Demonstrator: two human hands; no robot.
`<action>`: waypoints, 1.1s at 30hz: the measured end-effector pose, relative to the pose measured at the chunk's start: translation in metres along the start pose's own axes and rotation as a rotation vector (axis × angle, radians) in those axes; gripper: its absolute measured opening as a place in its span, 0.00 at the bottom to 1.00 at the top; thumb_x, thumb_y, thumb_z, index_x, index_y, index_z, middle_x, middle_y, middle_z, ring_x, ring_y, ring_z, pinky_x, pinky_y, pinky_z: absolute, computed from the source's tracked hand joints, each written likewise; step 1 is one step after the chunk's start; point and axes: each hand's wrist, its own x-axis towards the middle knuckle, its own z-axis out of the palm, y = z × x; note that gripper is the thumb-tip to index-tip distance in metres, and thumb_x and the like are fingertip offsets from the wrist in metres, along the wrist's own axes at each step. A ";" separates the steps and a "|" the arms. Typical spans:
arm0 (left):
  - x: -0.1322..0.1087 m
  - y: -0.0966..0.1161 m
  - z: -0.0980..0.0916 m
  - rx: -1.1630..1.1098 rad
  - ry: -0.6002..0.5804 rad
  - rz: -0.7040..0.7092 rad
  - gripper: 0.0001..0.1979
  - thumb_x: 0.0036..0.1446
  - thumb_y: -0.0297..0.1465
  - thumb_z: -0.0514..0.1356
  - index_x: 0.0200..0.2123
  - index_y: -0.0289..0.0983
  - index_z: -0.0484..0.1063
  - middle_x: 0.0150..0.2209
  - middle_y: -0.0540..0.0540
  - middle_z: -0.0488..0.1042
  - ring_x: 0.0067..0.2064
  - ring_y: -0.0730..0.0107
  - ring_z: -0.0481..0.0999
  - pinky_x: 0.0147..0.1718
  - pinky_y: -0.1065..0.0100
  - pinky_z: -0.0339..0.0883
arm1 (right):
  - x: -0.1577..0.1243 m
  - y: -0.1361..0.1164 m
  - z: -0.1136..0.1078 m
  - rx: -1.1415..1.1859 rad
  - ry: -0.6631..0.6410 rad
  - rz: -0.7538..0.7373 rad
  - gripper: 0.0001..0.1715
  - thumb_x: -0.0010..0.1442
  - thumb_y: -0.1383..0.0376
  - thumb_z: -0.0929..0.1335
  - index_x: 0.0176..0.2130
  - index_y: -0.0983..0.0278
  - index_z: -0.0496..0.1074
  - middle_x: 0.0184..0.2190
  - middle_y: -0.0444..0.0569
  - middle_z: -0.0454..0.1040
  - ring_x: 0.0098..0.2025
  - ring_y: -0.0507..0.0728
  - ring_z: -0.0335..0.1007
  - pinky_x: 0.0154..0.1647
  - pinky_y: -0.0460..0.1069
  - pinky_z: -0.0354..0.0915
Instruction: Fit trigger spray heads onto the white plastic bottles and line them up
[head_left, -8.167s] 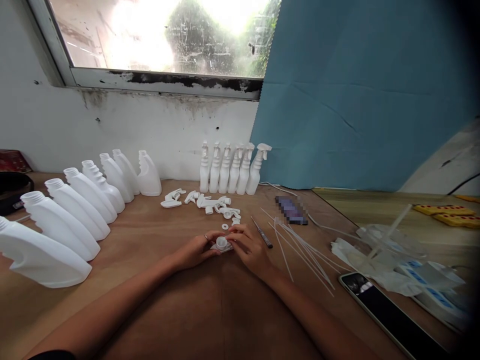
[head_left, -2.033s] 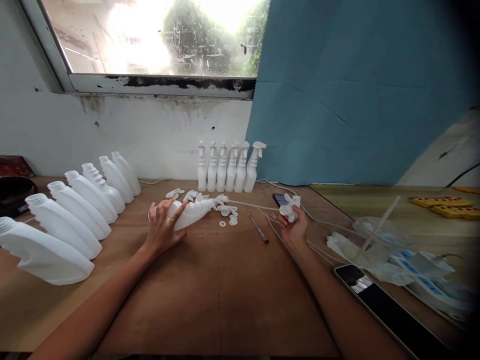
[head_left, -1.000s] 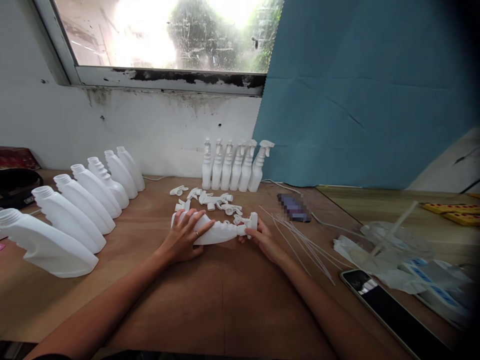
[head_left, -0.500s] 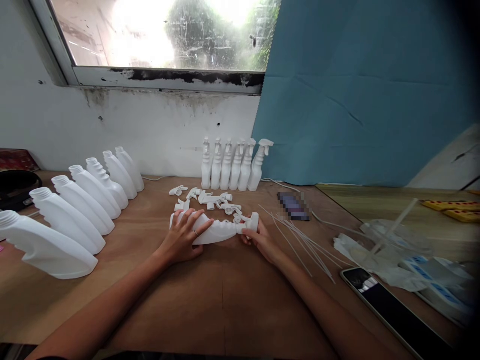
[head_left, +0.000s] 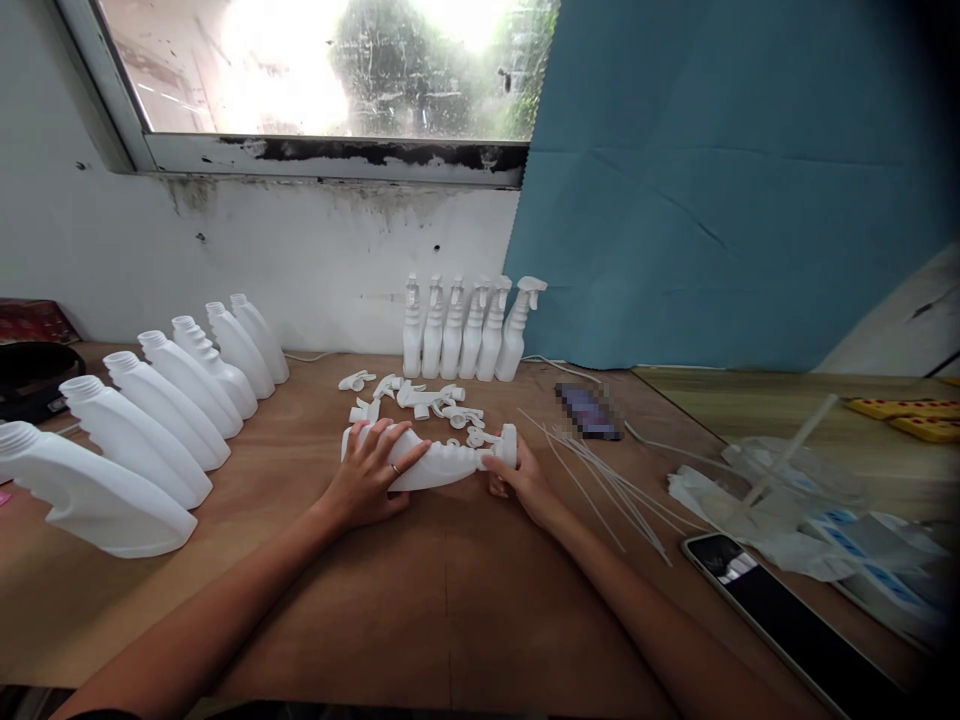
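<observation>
A white bottle (head_left: 442,466) lies on its side on the brown table, its neck to the right. My left hand (head_left: 369,472) is wrapped over its body near the base, a ring on one finger. At the neck, my right hand (head_left: 521,478) grips the white spray head (head_left: 507,446) with thumb and fingers; some of its fingers are hidden. Just behind the bottle, several loose white spray heads (head_left: 427,397) are scattered.
Several open-necked white bottles (head_left: 161,430) stand in a slanting row at left. Several bottles with spray heads (head_left: 471,335) stand by the wall. To the right are thin tubes (head_left: 611,480), a phone (head_left: 787,620), a blurred device (head_left: 589,412) and plastic wrapping (head_left: 780,510).
The bottle and my left hand have shifted very slightly to the right. The fingers of my right hand have moved a little around the spray head.
</observation>
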 end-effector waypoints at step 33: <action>0.001 0.005 -0.001 0.011 -0.001 -0.021 0.37 0.47 0.37 0.61 0.62 0.46 0.57 0.61 0.38 0.57 0.60 0.44 0.56 0.57 0.41 0.41 | -0.002 -0.009 0.005 -0.075 0.031 -0.061 0.32 0.44 0.58 0.75 0.44 0.61 0.59 0.33 0.44 0.73 0.23 0.52 0.70 0.26 0.50 0.68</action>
